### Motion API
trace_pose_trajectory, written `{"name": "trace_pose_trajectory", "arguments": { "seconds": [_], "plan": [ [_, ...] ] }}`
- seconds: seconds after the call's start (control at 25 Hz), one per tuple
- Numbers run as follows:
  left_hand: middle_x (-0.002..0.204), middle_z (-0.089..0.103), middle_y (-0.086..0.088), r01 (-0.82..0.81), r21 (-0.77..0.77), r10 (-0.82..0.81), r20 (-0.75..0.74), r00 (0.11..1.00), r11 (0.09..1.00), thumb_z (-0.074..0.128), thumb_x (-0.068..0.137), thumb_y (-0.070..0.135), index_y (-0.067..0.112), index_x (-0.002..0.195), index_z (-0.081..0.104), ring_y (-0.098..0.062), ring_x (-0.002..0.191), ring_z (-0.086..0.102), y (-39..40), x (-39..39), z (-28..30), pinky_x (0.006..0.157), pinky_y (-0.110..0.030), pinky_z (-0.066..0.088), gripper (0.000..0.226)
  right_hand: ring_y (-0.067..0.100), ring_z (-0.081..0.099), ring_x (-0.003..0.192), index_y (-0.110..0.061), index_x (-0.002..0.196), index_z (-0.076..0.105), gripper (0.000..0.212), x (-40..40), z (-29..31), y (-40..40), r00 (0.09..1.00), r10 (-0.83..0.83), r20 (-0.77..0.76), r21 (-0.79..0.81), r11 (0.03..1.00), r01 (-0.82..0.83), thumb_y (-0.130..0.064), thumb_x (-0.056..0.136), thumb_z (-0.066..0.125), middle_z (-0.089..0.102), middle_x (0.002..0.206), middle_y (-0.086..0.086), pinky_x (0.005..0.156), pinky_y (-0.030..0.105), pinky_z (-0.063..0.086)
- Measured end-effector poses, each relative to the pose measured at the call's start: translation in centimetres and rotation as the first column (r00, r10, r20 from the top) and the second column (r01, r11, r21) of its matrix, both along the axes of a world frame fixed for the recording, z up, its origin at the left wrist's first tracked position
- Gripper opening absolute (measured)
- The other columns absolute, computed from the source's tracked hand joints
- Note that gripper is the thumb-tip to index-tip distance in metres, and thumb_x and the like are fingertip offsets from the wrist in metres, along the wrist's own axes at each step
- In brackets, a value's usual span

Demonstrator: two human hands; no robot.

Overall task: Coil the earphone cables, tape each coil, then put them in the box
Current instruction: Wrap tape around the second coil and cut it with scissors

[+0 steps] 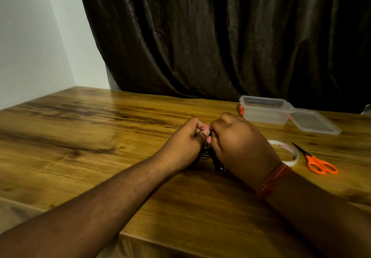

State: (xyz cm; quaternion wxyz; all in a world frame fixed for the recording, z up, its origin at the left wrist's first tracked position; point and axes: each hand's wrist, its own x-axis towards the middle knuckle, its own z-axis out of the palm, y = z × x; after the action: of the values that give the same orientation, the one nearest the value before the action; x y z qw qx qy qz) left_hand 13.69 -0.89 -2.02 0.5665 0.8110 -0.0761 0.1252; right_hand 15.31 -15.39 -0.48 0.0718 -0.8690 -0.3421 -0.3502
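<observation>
My left hand [185, 141] and my right hand [239, 145] meet over the middle of the wooden table [90, 137], fingers curled together around a black earphone cable [206, 153]. Only a few dark loops and a plug end show beneath the hands; the rest is hidden. A clear plastic box [265, 110] stands open behind my right hand, its lid [315, 122] lying to its right. A roll of clear tape [289, 155] sits just right of my right wrist.
Orange-handled scissors [317, 162] lie right of the tape roll. A dark curtain [220, 36] hangs behind the table and a white wall [30, 36] stands at the left. The table's front edge runs under my forearms.
</observation>
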Motion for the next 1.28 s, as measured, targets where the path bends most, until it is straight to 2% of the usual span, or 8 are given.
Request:
{"name": "trace_pose_trajectory", "arguments": {
  "seconds": [0.28, 0.56, 0.68, 0.76, 0.84, 1.0, 1.2, 1.28],
  "plan": [
    [0.069, 0.057, 0.011, 0.029, 0.000, -0.029, 0.020, 0.999, 1.000, 0.048, 0.101, 0.013, 0.022, 0.087, 0.052, 0.005, 0.055, 0.048, 0.0, 0.1, -0.1, 0.061, -0.025, 0.038, 0.018, 0.023, 0.055, 0.065, -0.014, 0.077, 0.061, 0.007, -0.1, -0.2, 0.1, 1.000, 0.002, 0.024, -0.021, 1.000, -0.001, -0.019, 0.080, 0.064, 0.054, 0.073, 0.004, 0.062, 0.024, 0.031],
    [0.073, 0.059, 0.009, 0.009, 0.012, -0.010, 0.030, 1.000, 1.000, 0.049, 0.101, 0.012, 0.022, 0.098, 0.051, 0.005, 0.057, 0.050, 0.0, 0.1, -0.1, 0.060, -0.024, 0.039, 0.010, 0.018, 0.054, 0.070, -0.016, 0.086, 0.064, 0.011, -0.1, 0.0, 0.2, 0.999, -0.029, -0.042, -0.040, 0.999, 0.027, -0.025, 0.085, 0.056, 0.054, 0.079, 0.001, 0.063, 0.024, 0.029],
    [0.085, 0.070, -0.004, 0.019, 0.001, -0.019, 0.046, 0.999, 1.000, 0.050, 0.100, 0.011, 0.032, 0.119, 0.038, -0.018, 0.071, 0.061, 0.2, 0.4, -0.3, 0.066, -0.035, 0.045, 0.031, 0.018, 0.054, 0.077, -0.017, 0.091, 0.063, 0.014, 0.0, 0.2, 0.2, 0.996, -0.035, -0.076, -0.071, 0.997, 0.030, -0.027, 0.089, 0.054, 0.054, 0.085, 0.000, 0.066, 0.025, 0.029],
    [0.092, 0.070, -0.009, 0.030, 0.050, -0.033, 0.068, 0.997, 0.998, 0.049, 0.099, 0.012, 0.032, 0.115, 0.047, -0.033, 0.085, 0.064, 0.2, 0.6, -0.5, 0.077, -0.046, 0.051, 0.025, 0.019, 0.055, 0.082, -0.016, 0.098, 0.064, 0.017, -0.1, 0.3, 0.1, 0.995, -0.024, -0.092, -0.065, 0.998, 0.018, -0.027, 0.089, 0.054, 0.055, 0.089, 0.001, 0.069, 0.025, 0.030],
    [0.095, 0.068, -0.009, 0.030, 0.111, -0.039, 0.081, 0.996, 0.993, 0.048, 0.100, 0.010, 0.021, 0.105, 0.057, -0.027, 0.093, 0.063, 0.3, 0.5, -0.4, 0.086, -0.041, 0.050, 0.015, 0.019, 0.055, 0.084, -0.017, 0.102, 0.064, 0.019, -0.1, 0.4, 0.0, 0.994, -0.013, -0.107, -0.048, 0.999, 0.008, -0.028, 0.089, 0.054, 0.055, 0.092, 0.001, 0.070, 0.025, 0.030],
    [0.091, 0.066, 0.004, 0.012, 0.120, -0.020, 0.066, 0.998, 0.993, 0.049, 0.101, 0.012, 0.021, 0.100, 0.059, -0.001, 0.082, 0.059, 0.2, 0.2, -0.1, 0.071, -0.016, 0.045, 0.013, 0.018, 0.055, 0.084, -0.019, 0.098, 0.064, 0.019, 0.0, 0.7, -0.2, 0.990, 0.008, -0.139, -0.039, 0.999, -0.014, -0.031, 0.090, 0.052, 0.055, 0.093, 0.000, 0.069, 0.025, 0.032],
    [0.100, 0.069, -0.004, 0.001, 0.072, -0.005, 0.052, 0.999, 0.997, 0.050, 0.100, 0.014, 0.018, 0.111, 0.056, -0.015, 0.093, 0.065, 0.2, 0.6, -0.3, 0.082, -0.034, 0.051, 0.012, 0.019, 0.056, 0.086, -0.019, 0.101, 0.065, 0.022, 0.1, 0.8, -0.4, 0.987, 0.006, -0.160, -0.040, 0.999, -0.013, -0.032, 0.092, 0.050, 0.057, 0.096, 0.001, 0.070, 0.027, 0.037],
    [0.091, 0.068, -0.001, 0.023, 0.047, -0.026, 0.064, 0.998, 0.999, 0.049, 0.101, 0.012, 0.021, 0.116, 0.050, -0.010, 0.079, 0.063, 0.3, 0.6, -0.3, 0.072, -0.031, 0.049, 0.017, 0.020, 0.057, 0.087, -0.019, 0.101, 0.066, 0.021, 0.1, 0.9, -0.5, 0.987, 0.012, -0.160, -0.037, 0.999, -0.019, -0.031, 0.091, 0.051, 0.057, 0.096, 0.002, 0.072, 0.029, 0.041]
  ]
}}
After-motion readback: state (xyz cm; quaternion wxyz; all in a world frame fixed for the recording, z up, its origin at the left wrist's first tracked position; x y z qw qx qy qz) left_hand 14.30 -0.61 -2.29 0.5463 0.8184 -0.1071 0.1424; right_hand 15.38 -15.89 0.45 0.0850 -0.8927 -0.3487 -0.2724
